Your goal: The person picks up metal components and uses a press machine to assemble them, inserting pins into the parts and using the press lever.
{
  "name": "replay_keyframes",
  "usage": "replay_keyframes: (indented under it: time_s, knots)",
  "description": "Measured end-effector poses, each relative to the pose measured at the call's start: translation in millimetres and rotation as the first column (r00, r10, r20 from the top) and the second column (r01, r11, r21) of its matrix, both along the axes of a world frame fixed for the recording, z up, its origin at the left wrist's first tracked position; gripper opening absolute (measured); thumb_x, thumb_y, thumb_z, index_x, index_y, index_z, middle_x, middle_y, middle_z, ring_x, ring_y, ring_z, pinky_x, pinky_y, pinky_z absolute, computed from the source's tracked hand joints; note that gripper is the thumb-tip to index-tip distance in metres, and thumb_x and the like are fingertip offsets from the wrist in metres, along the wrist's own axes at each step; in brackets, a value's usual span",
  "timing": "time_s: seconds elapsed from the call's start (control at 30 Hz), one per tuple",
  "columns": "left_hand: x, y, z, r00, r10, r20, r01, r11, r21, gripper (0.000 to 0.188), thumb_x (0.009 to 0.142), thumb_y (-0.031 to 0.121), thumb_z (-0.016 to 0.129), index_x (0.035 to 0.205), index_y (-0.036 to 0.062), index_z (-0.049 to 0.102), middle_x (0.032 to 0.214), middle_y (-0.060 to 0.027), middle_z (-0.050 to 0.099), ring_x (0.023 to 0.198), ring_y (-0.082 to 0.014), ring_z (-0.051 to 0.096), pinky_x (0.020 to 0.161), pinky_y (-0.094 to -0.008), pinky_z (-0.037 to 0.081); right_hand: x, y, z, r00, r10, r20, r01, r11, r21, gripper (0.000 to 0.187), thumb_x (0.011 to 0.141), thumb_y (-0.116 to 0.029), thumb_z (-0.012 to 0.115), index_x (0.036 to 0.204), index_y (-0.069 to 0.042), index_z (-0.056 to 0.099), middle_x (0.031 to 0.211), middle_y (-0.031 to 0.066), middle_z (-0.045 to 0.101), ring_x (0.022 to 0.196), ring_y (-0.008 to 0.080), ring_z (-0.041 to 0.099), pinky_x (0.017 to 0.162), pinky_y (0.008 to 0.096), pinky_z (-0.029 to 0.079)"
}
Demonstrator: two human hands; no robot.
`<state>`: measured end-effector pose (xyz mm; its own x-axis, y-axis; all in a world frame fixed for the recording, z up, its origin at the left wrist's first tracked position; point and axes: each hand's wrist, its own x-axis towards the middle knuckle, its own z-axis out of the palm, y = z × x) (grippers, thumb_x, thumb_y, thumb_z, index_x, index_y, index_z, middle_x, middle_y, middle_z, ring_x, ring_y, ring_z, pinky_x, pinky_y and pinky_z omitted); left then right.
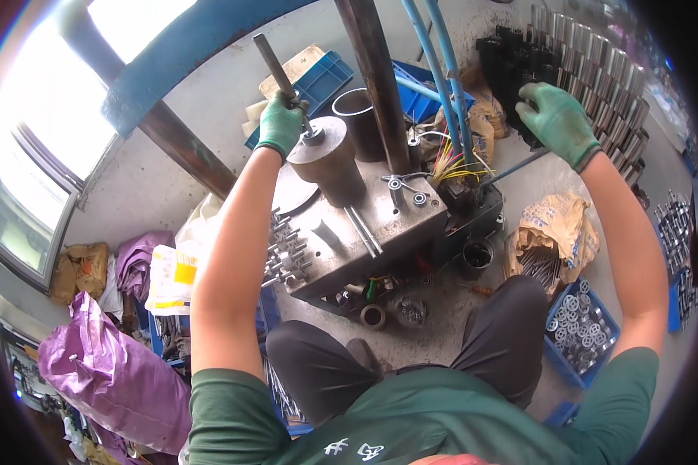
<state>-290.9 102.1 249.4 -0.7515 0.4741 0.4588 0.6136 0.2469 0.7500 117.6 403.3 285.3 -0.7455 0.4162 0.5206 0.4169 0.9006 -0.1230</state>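
Observation:
My left hand (281,122), in a green glove, is closed round a long metal rod (271,62). The rod leans slightly, its lower end at a small collar (313,137) on top of a thick steel cylinder (329,172). That cylinder stands on a heavy metal table (395,225) of a press. Higher up at the right, my right hand (558,122), also gloved in green, is raised with its fingers bent and apart; nothing shows in them. A thin dark lever (516,168) passes just below it. Two slim rods (362,231) lie on the table before the cylinder.
Press columns (372,77) rise behind the table. Small metal parts (287,256) crowd its left side. Stacked shiny tubes (597,62) stand far right. A torn paper sack of rods (554,232) and a blue crate of rings (582,329) sit right of my knees; a purple sack (112,372) lies left.

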Motion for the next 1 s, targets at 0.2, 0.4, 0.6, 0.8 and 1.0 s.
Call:
replay_keyframes:
  time_s: [0.2, 0.4, 0.6, 0.8, 1.0]
  knots:
    - [-9.1, -3.4, -29.9, 0.999, 0.029, -0.036, -0.019, 0.967, 0.255, 0.024, 0.099, 0.010, 0.075, 0.117, 0.0031, 0.061, 0.088, -0.0078, 0.069, 0.074, -0.0157, 0.064, 0.069, -0.0324, 0.053, 76.4, -34.8, -39.2, 0.980, 0.144, 0.135, -0.133, 0.987, -0.085, 0.046, 0.092, -0.019, 0.063, 0.131, 0.004, 0.068, 0.127, 0.0235, 0.072, 0.113, 0.0376, 0.072, 0.104, 0.0421, 0.057]
    - [17.6, 8.2, -43.5, 0.993, 0.079, 0.093, -0.098, 0.970, 0.224, 0.019, 0.107, 0.021, 0.064, 0.111, 0.0025, 0.068, 0.086, -0.0088, 0.071, 0.072, -0.0150, 0.066, 0.069, -0.0336, 0.055, 134.2, -71.6, -76.0, 0.847, 0.306, 0.434, -0.183, 0.935, -0.303, 0.036, 0.084, -0.023, 0.063, 0.110, -0.003, 0.077, 0.105, 0.0214, 0.076, 0.097, 0.0380, 0.074, 0.093, 0.0455, 0.059]
    - [21.6, 3.5, -43.0, 0.985, 0.169, -0.045, -0.162, 0.980, 0.117, 0.024, 0.106, 0.026, 0.066, 0.112, 0.0028, 0.070, 0.092, -0.0173, 0.075, 0.080, -0.0288, 0.071, 0.078, -0.0400, 0.055, 151.4, -96.6, -101.2, 0.885, 0.156, 0.439, -0.022, 0.956, -0.294, 0.024, 0.085, -0.025, 0.065, 0.087, -0.005, 0.078, 0.088, 0.0188, 0.074, 0.084, 0.0389, 0.073, 0.080, 0.0482, 0.058]
    - [32.2, 6.7, -37.7, 0.987, 0.161, -0.028, -0.156, 0.979, 0.129, 0.025, 0.106, 0.027, 0.066, 0.113, 0.0030, 0.071, 0.092, -0.0119, 0.074, 0.079, -0.0212, 0.067, 0.077, -0.0358, 0.054, 156.5, -108.3, -112.3, 0.924, 0.078, 0.374, 0.026, 0.964, -0.266, 0.023, 0.084, -0.023, 0.068, 0.080, -0.001, 0.074, 0.084, 0.0207, 0.071, 0.081, 0.0404, 0.071, 0.077, 0.0491, 0.056]
    - [29.2, 3.1, -37.3, 0.991, 0.135, 0.001, -0.133, 0.981, 0.142, 0.025, 0.107, 0.027, 0.065, 0.113, 0.0029, 0.070, 0.089, -0.0108, 0.072, 0.079, -0.0205, 0.065, 0.076, -0.0351, 0.054, 157.2, -107.8, -109.9, 0.944, 0.126, 0.305, -0.047, 0.966, -0.255, 0.020, 0.083, -0.022, 0.075, 0.078, -0.003, 0.071, 0.082, 0.0184, 0.070, 0.079, 0.0397, 0.070, 0.072, 0.0482, 0.055]
